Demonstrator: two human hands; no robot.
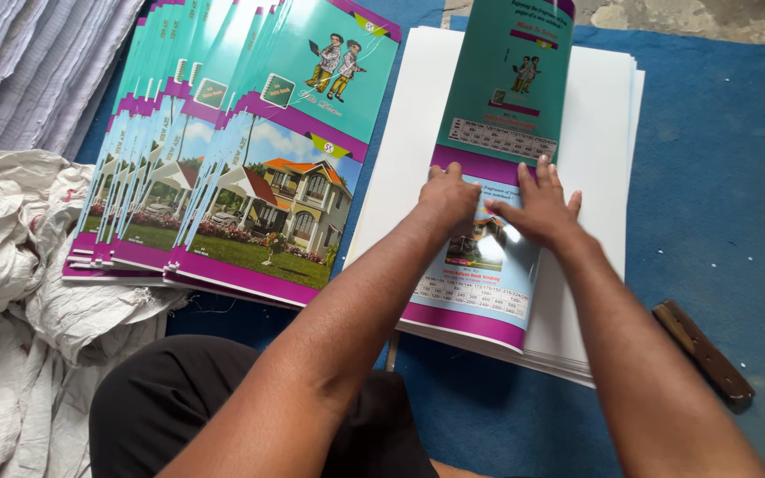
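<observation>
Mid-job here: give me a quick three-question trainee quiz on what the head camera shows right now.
1. True or false: both hands press flat on the printed cover sheet.
2. What does that cover sheet lie on?
A. the white woven sacking
B. the stack of white paper
C. the bare blue mat
3. Fill in: the fanned pile of finished covers lies to the ____ of the white paper stack.

Key:
1. True: the left hand and right hand lie side by side on it, palms down.
2. B: the stack of white paper, which rests on the blue mat.
3. Left: the fanned covers sit there, beside the white sacking.
</observation>
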